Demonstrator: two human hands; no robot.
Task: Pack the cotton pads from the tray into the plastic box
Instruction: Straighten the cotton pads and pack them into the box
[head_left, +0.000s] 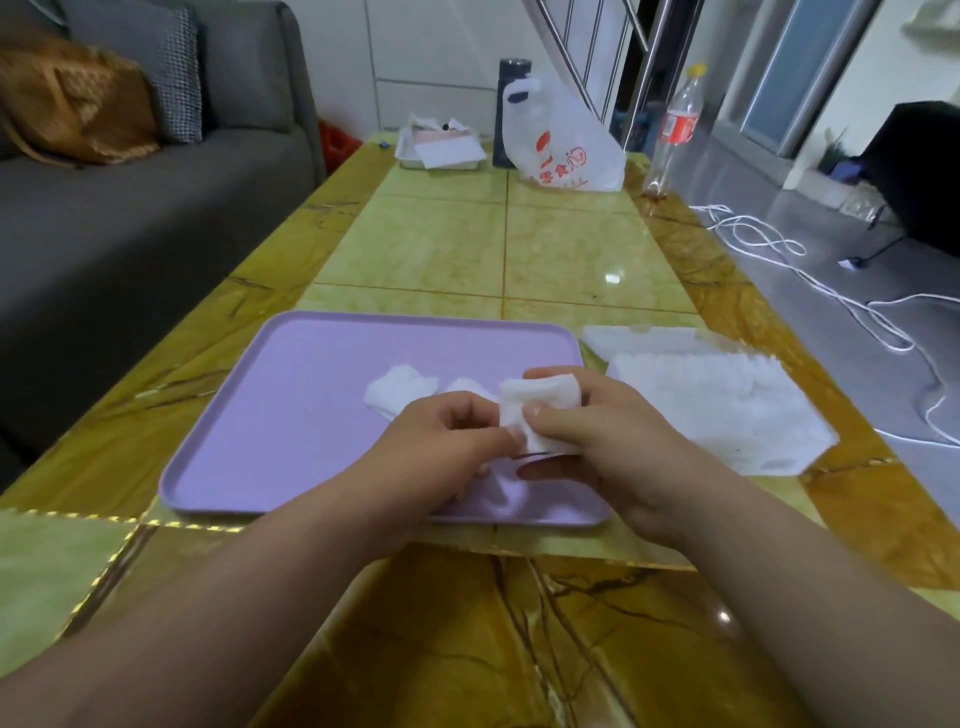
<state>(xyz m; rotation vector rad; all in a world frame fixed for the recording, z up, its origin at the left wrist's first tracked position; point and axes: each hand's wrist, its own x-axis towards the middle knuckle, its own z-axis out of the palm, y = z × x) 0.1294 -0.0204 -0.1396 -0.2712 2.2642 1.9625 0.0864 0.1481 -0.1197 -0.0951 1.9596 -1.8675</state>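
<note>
A lilac tray (291, 415) lies on the table in front of me. Over its right part, both hands hold a small stack of white cotton pads (540, 408). My right hand (608, 447) grips the stack with thumb on top and fingers behind. My left hand (447, 447) pinches the stack's lower left edge. More loose cotton pads (400, 395) lie on the tray just beyond my left hand. The clear plastic box (727, 415) stands to the right of the tray, packed with white pads, its lid (639, 340) open behind it.
At the table's far end stand a white plastic bag (566, 145), a dark flask (511, 83), a clear bottle (675, 130) and a white dish with papers (441, 148). A grey sofa (130, 208) runs along the left. White cables (831, 291) lie on the floor at right.
</note>
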